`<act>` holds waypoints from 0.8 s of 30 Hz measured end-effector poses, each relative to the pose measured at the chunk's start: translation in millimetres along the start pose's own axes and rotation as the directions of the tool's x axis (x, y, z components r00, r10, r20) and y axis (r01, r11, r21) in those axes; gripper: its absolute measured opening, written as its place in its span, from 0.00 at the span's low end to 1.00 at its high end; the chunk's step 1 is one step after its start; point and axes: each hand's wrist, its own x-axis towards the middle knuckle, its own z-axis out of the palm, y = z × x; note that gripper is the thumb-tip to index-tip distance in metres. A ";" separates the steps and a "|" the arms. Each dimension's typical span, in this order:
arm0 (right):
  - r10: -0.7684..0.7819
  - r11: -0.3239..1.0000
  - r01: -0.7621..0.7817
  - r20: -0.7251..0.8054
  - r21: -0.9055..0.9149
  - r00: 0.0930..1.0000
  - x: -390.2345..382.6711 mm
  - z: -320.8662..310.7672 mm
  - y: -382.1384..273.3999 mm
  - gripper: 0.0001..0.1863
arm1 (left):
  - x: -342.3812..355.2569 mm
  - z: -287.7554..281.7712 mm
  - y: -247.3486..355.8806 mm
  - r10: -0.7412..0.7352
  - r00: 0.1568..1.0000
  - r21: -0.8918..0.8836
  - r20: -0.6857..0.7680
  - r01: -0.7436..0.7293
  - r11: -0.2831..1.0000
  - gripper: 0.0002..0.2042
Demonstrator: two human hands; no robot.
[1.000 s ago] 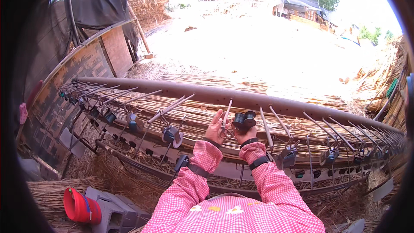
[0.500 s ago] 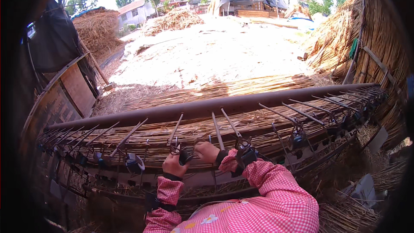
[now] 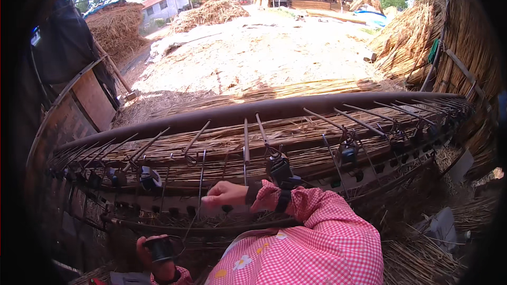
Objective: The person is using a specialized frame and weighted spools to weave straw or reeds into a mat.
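Our left hand [image 3: 154, 257] grips a small black spool [image 3: 161, 249] low beneath the reed loom [image 3: 296, 142]; it looks light, rigid, best held round its barrel. Right hand [image 3: 226, 195] reaches leftward, loosely curled, empty.

We list one long-sleeved shirt in pink-and-white gingham check, with a small flower print in white and yellow on the front. Sleeves reach both wrists. A dark band circles the wrist of our right hand [image 3: 224, 194]. Our left hand [image 3: 153, 256] is bare, its cuff also gingham.
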 end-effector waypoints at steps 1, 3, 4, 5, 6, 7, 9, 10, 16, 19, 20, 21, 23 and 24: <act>-0.076 0.937 -0.049 0.339 0.345 0.938 -9.2 25.7 -14.3 0.31 | 1.7 -1.3 4.7 0.150 0.989 -0.208 -0.013 -0.149 0.967 0.28; -0.452 0.767 0.126 0.391 0.629 0.801 -34.8 71.4 -64.4 0.36 | 18.3 39.7 10.9 0.325 0.945 -0.328 0.031 -0.297 0.897 0.24; -0.541 0.736 0.300 0.260 0.607 0.800 -45.5 81.0 -87.9 0.26 | 28.9 59.2 10.2 0.499 0.864 -0.451 0.065 -0.420 0.787 0.20; -0.603 0.706 0.334 0.282 0.625 0.746 -47.3 82.1 -96.2 0.20 | 35.4 65.8 0.8 0.360 0.928 -0.228 0.099 -0.331 0.916 0.20; -0.661 0.672 0.366 0.300 0.644 0.688 -49.0 82.0 -103.3 0.17 | 40.2 71.8 -10.5 0.210 0.973 0.008 0.098 -0.212 0.977 0.20; -0.547 0.676 0.244 0.251 0.695 0.799 -52.7 86.6 -112.6 0.20 | 29.3 92.9 -9.8 -0.058 0.985 0.068 0.163 0.047 0.997 0.21; -0.485 0.746 0.193 0.321 0.637 0.814 -49.4 94.2 -105.4 0.21 | 34.0 113.1 -37.7 0.175 0.787 0.394 0.591 -0.471 0.789 0.20; -0.411 0.811 0.123 0.408 0.572 0.815 -44.7 103.5 -101.6 0.23 | 47.1 103.7 -59.3 0.269 0.286 0.251 0.920 -0.955 0.158 0.18; -0.106 0.247 -0.068 0.097 0.967 0.990 -48.3 28.0 -32.6 0.26 | 115.2 108.7 -64.2 -0.361 0.738 0.788 0.570 -0.615 -0.011 0.14; 0.104 0.283 0.309 -0.350 0.908 0.931 -28.9 -29.9 14.0 0.19 | 95.9 103.0 -132.1 -0.530 0.385 0.449 0.755 0.286 0.847 0.09; 0.142 0.293 0.374 -0.427 0.880 0.893 -21.2 -49.8 41.4 0.15 | 100.3 110.0 -149.7 -0.239 0.439 0.047 0.866 0.404 0.914 0.12; -0.136 0.792 0.460 -0.620 0.401 0.773 -13.9 -87.7 115.8 0.14 | 104.6 139.3 -140.3 -0.350 0.469 -0.209 0.811 0.791 0.575 0.15; -0.237 0.931 0.359 -0.651 0.059 0.721 14.8 -78.3 110.2 0.13 | 117.3 139.8 -168.3 -0.426 0.640 -0.399 0.640 0.750 0.528 0.17; -0.287 0.957 0.230 -0.693 -0.176 0.661 26.7 -76.1 112.7 0.15 | 127.7 141.8 -185.2 -0.491 0.735 -0.565 0.467 0.676 0.474 0.20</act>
